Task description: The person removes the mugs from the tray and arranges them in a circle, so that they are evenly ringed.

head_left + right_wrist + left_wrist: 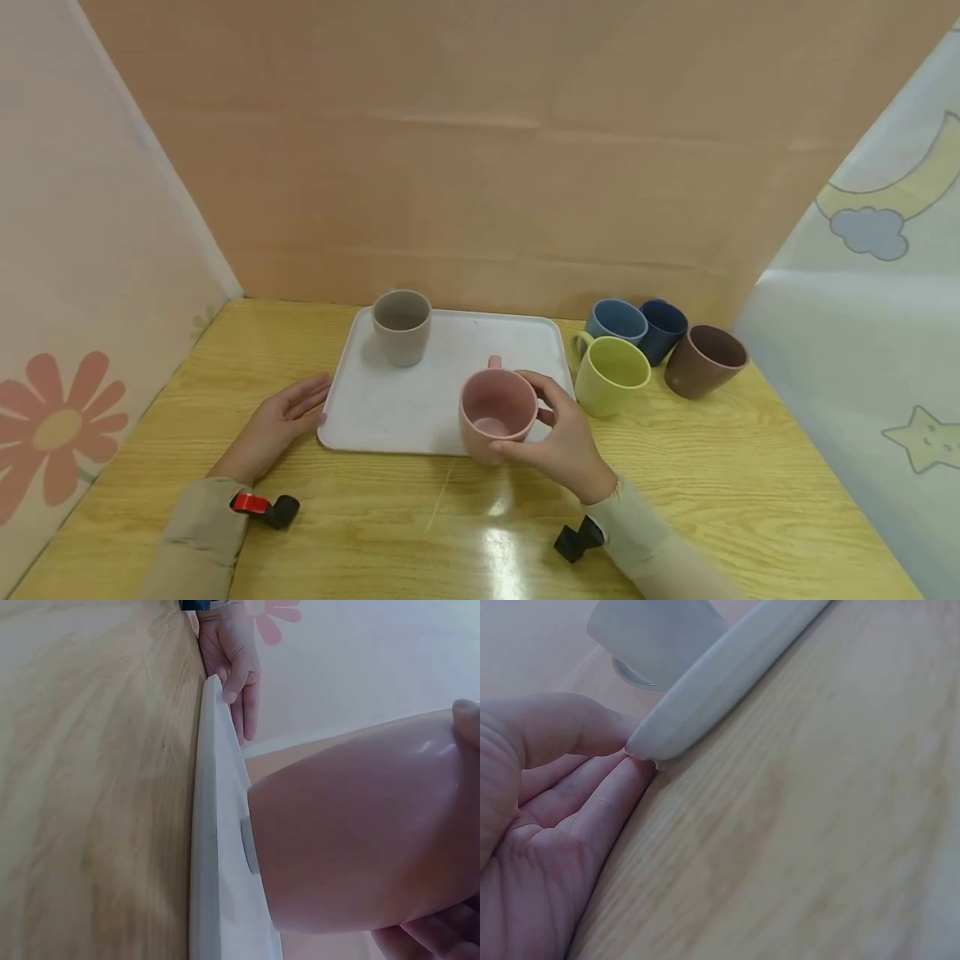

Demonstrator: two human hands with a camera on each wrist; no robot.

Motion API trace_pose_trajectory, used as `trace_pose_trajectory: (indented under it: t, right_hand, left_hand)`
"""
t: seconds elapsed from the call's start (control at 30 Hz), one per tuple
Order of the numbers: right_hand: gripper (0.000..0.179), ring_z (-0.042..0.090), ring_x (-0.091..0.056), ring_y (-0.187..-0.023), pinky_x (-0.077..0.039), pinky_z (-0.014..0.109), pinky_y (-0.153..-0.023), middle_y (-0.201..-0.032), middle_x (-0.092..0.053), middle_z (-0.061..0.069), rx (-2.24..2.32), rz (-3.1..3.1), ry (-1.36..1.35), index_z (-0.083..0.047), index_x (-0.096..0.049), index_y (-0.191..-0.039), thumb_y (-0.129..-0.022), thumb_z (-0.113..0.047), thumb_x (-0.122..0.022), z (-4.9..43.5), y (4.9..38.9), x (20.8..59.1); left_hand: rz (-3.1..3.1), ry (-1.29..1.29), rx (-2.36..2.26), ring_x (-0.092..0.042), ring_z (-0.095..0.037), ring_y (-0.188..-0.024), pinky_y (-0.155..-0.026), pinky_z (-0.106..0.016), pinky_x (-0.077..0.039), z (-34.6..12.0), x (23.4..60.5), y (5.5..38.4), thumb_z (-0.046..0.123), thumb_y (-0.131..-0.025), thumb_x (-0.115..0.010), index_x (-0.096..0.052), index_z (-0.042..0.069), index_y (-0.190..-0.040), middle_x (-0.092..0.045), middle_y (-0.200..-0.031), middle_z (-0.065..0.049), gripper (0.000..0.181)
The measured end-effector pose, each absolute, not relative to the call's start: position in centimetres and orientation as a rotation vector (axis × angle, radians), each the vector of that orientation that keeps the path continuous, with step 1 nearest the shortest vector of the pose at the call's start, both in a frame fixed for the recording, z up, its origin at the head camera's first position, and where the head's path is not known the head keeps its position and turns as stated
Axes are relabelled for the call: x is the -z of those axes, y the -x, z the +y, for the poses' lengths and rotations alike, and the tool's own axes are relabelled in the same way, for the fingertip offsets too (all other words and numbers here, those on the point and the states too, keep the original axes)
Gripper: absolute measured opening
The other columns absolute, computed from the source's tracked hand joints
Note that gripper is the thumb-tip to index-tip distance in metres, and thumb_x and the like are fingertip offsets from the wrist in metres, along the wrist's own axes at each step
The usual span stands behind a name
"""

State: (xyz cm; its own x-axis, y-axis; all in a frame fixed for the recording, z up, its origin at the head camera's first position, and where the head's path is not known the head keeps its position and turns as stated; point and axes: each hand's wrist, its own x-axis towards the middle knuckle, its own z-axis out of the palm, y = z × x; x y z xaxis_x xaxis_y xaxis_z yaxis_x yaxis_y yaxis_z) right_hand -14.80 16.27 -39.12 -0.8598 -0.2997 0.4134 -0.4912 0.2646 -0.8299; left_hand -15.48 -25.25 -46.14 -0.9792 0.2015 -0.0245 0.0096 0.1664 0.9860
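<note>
A pink mug (491, 433) is gripped by its sides in my right hand (558, 442), thumb in front and fingers behind. Its opening faces up and its handle points to the back. The mug is over the front edge of the white tray (390, 417); its base looks raised in the right wrist view. My left hand (281, 417) lies at the tray's left edge, fingers straight, with thumb and fingertips touching the rim, as the left wrist view shows. On the tray's back left part stands a grey mug (402, 333), upright.
Right of the tray several mugs stand close together: yellow-green (607, 387), light blue (611, 317), dark blue (660, 337) and brown (697, 371). The yellow-green mug is at the tray's right edge. Wall sheets close off the wooden table (375, 533) at the back and sides.
</note>
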Motion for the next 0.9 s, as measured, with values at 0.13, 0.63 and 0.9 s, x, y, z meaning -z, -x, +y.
trace_pose_trajectory:
  t: [0.13,0.63,0.9]
  right_hand:
    - [0.083,0.020,-0.058,-0.118,-0.059,0.031,-0.088,-0.131,-0.063,0.006,-1.603,-2.369,-0.717,-0.009,-0.059,-0.136,-0.063,-0.006,-0.097,18.3,13.8,39.4]
    - [0.081,0.000,-0.056,-0.117,-0.054,0.015,-0.086,-0.129,-0.061,0.002,-1.504,-2.396,-0.385,-0.002,-0.058,-0.136,-0.063,0.006,-0.093,25.2,10.1,39.7]
    - [0.077,-0.003,-0.057,-0.114,-0.054,0.013,-0.083,-0.124,-0.061,-0.010,-1.472,-2.380,-0.267,0.001,-0.058,-0.134,-0.065,0.010,-0.090,27.3,9.2,39.5]
  left_hand:
    - [2.280,-0.195,-1.923,-0.046,0.008,-0.129,-0.098,-0.009,-0.043,-25.3,46.4,15.5,0.014,-0.101,-0.064,-0.026,-0.001,-0.159,-0.031,-0.161,-0.022,0.071]
    - [2.300,-0.227,-1.923,-0.046,0.013,-0.125,-0.098,-0.009,-0.043,-25.0,46.6,15.7,0.013,-0.101,-0.064,-0.027,-0.003,-0.158,-0.031,-0.160,-0.025,0.070]
    - [2.324,-0.247,-1.910,-0.045,0.012,-0.127,-0.098,-0.008,-0.042,-25.3,46.6,15.7,0.017,-0.102,-0.064,-0.027,-0.003,-0.158,-0.032,-0.160,-0.025,0.070]
